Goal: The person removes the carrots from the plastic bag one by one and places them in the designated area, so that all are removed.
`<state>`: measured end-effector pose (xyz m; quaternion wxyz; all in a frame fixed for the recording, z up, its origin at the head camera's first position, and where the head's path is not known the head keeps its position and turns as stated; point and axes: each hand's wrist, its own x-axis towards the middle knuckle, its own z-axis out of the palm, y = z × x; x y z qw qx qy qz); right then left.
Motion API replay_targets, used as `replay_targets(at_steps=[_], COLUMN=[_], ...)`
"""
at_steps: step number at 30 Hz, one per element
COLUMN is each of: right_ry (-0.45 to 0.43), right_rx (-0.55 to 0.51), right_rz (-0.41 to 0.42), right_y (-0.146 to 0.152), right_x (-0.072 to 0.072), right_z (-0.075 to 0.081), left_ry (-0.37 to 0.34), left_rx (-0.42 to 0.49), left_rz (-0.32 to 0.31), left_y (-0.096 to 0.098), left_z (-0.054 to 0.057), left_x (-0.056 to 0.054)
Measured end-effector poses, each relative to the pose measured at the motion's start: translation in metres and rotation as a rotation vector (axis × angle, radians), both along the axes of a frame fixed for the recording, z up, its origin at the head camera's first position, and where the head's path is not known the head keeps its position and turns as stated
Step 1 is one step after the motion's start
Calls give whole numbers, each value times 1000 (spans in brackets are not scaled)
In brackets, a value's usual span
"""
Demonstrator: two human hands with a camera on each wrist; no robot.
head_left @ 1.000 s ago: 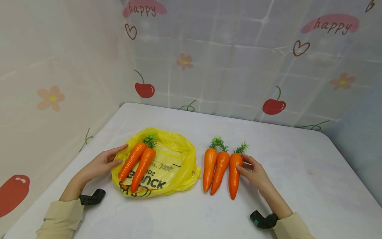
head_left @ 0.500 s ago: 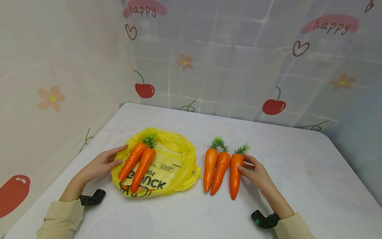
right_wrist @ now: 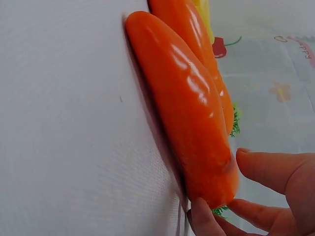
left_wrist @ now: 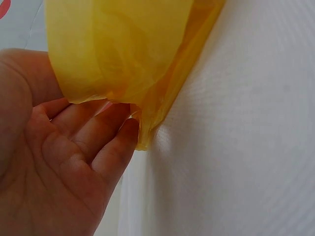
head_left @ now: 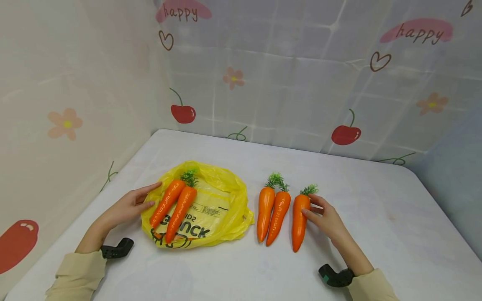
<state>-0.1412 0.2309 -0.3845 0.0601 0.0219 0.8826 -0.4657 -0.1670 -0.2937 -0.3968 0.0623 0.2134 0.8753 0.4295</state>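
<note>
My left hand (head_left: 126,207) holds the left edge of a yellow plastic bag (head_left: 214,194), thumb on one side of the film and fingers on the other in the left wrist view. Two glossy orange carrots with green tops, a left one (head_left: 166,202) and a right one (head_left: 182,213), lie on the bag's left half. My right hand (head_left: 327,219) grips the upper end of another carrot (head_left: 300,221) from its right side. In the right wrist view that carrot (right_wrist: 182,103) lies along the white tabletop, thumb and fingertips around its thick end.
Two more carrots lie side by side between the bag and my right hand, one on the left (head_left: 265,213) and one on the right (head_left: 278,218). The white table (head_left: 395,217) meets a patterned curtain (head_left: 282,104) at its back edge.
My right hand and its carrot have shifted slightly right, widening the gap to the neighbouring carrot. My left hand and the bag stay put.
</note>
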Motion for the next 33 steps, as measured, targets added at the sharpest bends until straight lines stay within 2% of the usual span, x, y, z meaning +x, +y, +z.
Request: replay_targets(at_steps=[10,24,33], right_ry=[8,-1,61], right_rx=[15,43,39], right_rz=[-4,-26,-6], right_y=[2,9,11], right_x=[-1,-2,2], right_z=[1,0,17], left_ry=[-1,-4,20], left_rx=[5,-12,-7], left_rz=[-2,15,12], left_y=[0,0,0], left_z=[-1,0,-3], left_x=[-3,-1,-1])
